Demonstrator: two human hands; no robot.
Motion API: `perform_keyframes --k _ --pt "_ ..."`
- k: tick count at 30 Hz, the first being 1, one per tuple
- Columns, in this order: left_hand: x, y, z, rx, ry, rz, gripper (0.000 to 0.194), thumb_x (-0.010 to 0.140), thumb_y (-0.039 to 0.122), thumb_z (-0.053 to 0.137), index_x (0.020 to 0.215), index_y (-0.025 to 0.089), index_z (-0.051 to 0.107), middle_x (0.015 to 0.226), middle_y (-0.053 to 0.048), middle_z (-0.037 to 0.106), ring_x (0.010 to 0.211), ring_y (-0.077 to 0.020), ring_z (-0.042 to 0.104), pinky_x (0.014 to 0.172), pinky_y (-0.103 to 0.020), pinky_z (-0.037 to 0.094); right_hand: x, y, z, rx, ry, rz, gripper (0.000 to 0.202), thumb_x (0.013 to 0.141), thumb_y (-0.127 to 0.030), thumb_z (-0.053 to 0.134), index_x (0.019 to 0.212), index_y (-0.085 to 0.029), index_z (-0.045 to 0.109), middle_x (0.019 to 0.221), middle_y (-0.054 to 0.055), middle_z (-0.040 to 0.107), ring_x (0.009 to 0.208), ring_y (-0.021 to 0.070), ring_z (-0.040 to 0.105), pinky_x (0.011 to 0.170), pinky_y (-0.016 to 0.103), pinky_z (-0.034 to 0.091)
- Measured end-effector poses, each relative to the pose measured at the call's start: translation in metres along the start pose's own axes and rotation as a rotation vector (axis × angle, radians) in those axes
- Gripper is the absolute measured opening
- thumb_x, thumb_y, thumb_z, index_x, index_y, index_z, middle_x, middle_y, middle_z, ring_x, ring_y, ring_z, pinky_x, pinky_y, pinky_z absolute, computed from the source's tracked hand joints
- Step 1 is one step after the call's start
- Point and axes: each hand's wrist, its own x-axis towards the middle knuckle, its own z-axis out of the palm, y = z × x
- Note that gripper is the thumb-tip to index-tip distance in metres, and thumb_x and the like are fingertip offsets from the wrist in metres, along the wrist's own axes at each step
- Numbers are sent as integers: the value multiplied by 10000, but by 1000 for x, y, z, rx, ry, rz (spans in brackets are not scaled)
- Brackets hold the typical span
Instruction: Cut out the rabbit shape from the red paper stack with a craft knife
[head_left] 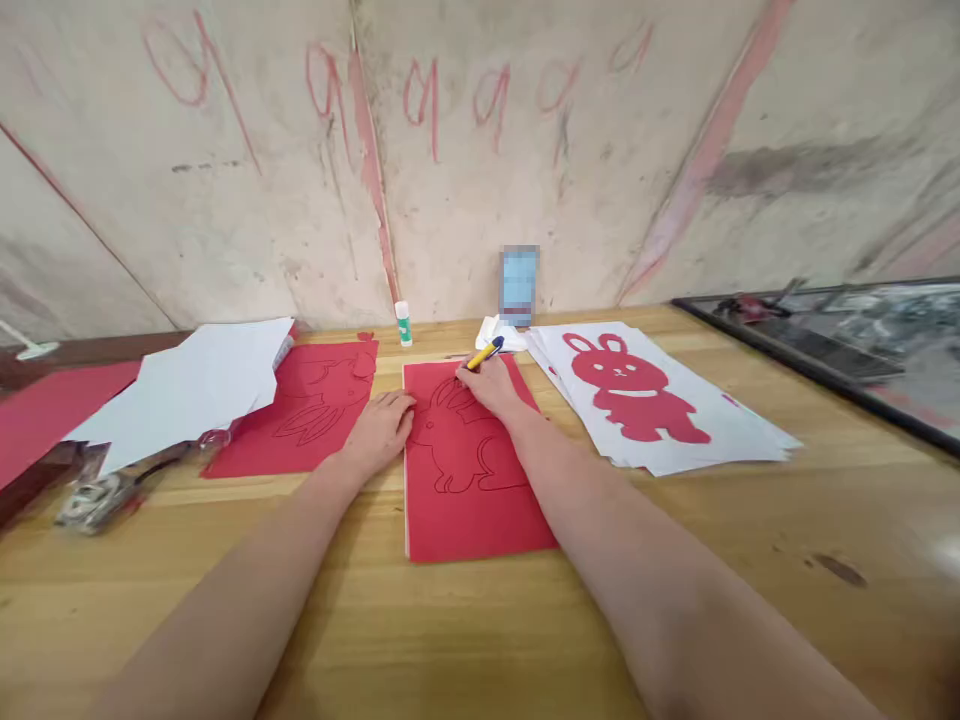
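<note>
A stack of red paper (480, 525) lies in front of me, its top sheet showing a rabbit outline (457, 455) in dark lines. My right hand (491, 385) is closed around a yellow and blue pen (484, 354), near the outline's ears at the top of the sheet. At the sheet's left edge rests my left hand (386, 425), its fingers bent, touching the paper's edge with nothing visible in it. Another red sheet (262, 440) with outlines drawn on it lies to the left, partly beside my left wrist.
White sheets (195, 385) and red paper (60, 410) lie at left, near a plastic-wrapped item (97, 500). A glue stick (404, 325) and a phone (519, 285) stand by the wall. White sheets with a red rabbit (626, 390) lie right, before a black-edged frame (817, 375).
</note>
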Motion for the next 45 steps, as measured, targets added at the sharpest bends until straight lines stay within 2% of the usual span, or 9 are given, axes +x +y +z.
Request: perform_keyframes --k 6,9,17,45 --pt "2 2 -1 5 2 -2 247 923 172 428 1096 157 604 1199 -107 632 1141 -247 561 1009 -421 450 0 7 2 203 47 74 85 671 -264 536 635 -191 561 527 -15 561 560 147 552 600 256 427" --pt "2 2 -1 1 7 -4 246 925 175 428 1094 153 605 1192 -110 632 1119 -246 569 996 -419 458 -1 6 2 233 55 92 73 648 -264 555 641 -192 564 508 -27 545 543 143 541 589 257 422" --pt "1 1 1 -8 15 -5 237 921 170 438 1092 164 602 1205 -97 627 1135 -241 559 1003 -413 451 -6 -5 -3 146 27 107 72 638 -261 552 644 -192 572 539 -17 563 594 154 548 605 266 403" --pt "2 5 -2 -12 -3 -23 238 917 169 431 1084 170 600 1199 -93 628 1117 -247 567 985 -416 460 -6 -7 -2 45 16 104 64 680 -250 557 693 -195 588 575 -6 582 633 165 572 609 256 419"
